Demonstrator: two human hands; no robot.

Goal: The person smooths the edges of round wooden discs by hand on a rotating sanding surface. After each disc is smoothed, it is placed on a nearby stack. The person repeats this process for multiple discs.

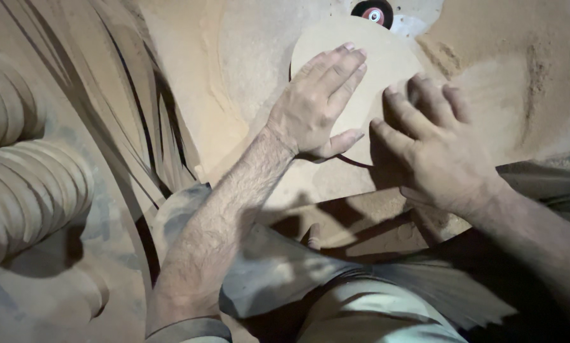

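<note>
1. Left hand (316,101) lies flat on a round fibreboard disc (374,60), fingers straight and close together, thumb spread out along the disc's near edge. Grip: none closed; the palm presses down, apparently to keep the disc from lifting.

2. Right hand (434,149) rests on the disc's near right edge, fingers curled and slightly spread over the rim. Grip: loose and open, fingertips bearing on the board; whether the thumb hooks under the edge, I cannot tell.

3. The disc lies flat on a dust-covered table (234,76), in the upper middle of the view. Its far edge sits just beside a small black wheel with a red centre (372,13), probably a sanding or cutting head. Whether edge and wheel touch, I cannot tell. Two hands on top would suit steadying the disc against that wheel, judging from their placement.

4. Sawdust (513,70) is heaped to the right of the disc and spread thinly around it.

5. Far left: a stack of curved wooden pieces (24,171) lying on edge, well apart from the hands. Between them and the table, thin curved strips (132,108) stand packed together.

6. Near edge of view: the person's dusty clothing (374,311), below both forearms.
</note>
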